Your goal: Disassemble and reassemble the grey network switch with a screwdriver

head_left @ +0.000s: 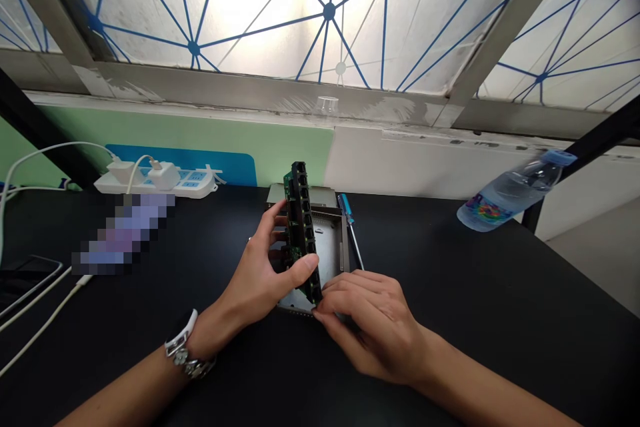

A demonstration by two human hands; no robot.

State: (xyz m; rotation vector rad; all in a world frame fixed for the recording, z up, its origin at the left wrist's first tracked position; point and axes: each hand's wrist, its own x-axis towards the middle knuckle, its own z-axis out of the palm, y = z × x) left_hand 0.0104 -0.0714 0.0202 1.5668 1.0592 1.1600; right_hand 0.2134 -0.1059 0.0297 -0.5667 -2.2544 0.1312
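Note:
My left hand point(260, 280) grips a green circuit board point(301, 227) with a row of black ports, held on edge and tilted up over a grey metal case point(330, 247) on the black table. Thumb and fingers wrap the board's two sides. My right hand point(373, 320) rests at the near edge of the case, fingertips pinched at the board's lower corner. A wristwatch point(184, 352) sits on my left wrist.
A blue-handled screwdriver point(350, 227) lies just right of the case. A water bottle point(515, 190) lies on its side at the table's right edge. A white power strip point(160, 180) with chargers and white cables sits at the back left. A dark device point(25, 277) lies far left.

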